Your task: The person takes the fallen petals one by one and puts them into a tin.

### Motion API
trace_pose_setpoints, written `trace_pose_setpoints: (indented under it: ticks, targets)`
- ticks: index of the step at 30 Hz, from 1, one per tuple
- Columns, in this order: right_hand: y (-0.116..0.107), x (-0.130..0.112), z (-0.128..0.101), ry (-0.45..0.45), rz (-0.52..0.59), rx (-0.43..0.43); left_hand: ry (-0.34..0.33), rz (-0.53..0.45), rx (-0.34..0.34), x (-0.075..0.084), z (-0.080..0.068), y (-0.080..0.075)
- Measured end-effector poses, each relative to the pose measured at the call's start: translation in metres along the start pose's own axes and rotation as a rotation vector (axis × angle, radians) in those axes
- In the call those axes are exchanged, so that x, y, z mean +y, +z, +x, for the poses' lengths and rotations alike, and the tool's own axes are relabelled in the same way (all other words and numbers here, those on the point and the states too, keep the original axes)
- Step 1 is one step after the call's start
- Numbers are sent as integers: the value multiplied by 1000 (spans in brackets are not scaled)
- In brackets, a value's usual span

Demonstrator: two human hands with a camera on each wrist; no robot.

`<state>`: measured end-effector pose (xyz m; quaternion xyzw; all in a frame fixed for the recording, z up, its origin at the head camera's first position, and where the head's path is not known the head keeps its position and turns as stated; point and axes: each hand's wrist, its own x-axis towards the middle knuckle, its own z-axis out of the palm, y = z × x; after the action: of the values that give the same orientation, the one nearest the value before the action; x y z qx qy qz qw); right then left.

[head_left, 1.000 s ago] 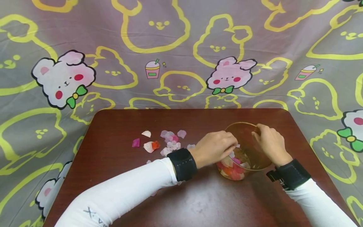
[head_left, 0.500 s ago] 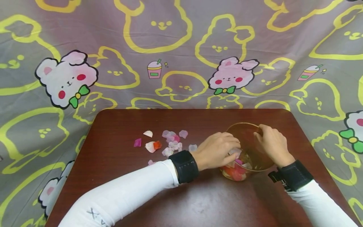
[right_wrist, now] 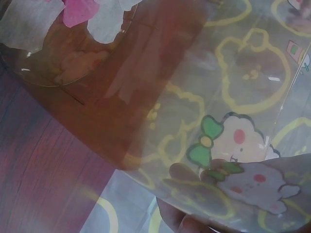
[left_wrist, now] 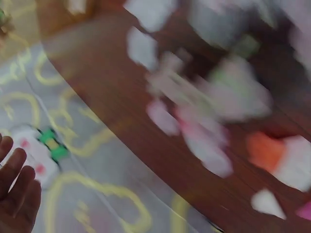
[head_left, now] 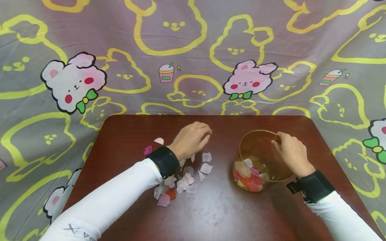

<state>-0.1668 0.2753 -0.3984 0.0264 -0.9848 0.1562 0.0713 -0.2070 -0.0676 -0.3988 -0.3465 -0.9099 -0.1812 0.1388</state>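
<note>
Centrally we see the dark brown wooden table; right of centre, our right hand grips the rim of the clear amber plastic cup; our left hand, fingers loosely curled, hovers empty over scattered pink and white petals.

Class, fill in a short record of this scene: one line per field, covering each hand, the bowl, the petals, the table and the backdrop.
left hand: above the loose petals, fingers curled; whether it holds any cannot be told
right hand: grips the bowl's far right rim
bowl: clear amber, tilted toward the left hand, petals at its bottom
loose petals: pink, white and orange, scattered left of the bowl
table: dark brown wood
backdrop: grey cloth with yellow outlines and pink bunnies
</note>
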Motion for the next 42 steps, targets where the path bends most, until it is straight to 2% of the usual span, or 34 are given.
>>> trace_pose_setpoints:
  ticks: [4,8,11,18,24,28,37,42]
  targets:
    - [0,1,0,-2,0,0,-147,23,-70,-33,-14,-5]
    - [-1,2,0,1,-1,-3,-314,3,-158,-56,-29,-6]
    - [-1,1,0,-1,1,-2,-377,17,-202,-72,-40,-2]
    - [-1,0,0,-2,8,-7,-418,122,-237,-106,-66,11]
    - [0,-1,1,1,3,-2,-461,129,-268,-129,-87,18]
    - [0,-1,2,1,3,2,-459,145,-274,-134,-95,19]
    - [1,0,2,3,6,1,-448,210,-275,-135,-97,23]
    - [1,1,2,2,1,-2,-433,266,-234,-137,-96,21]
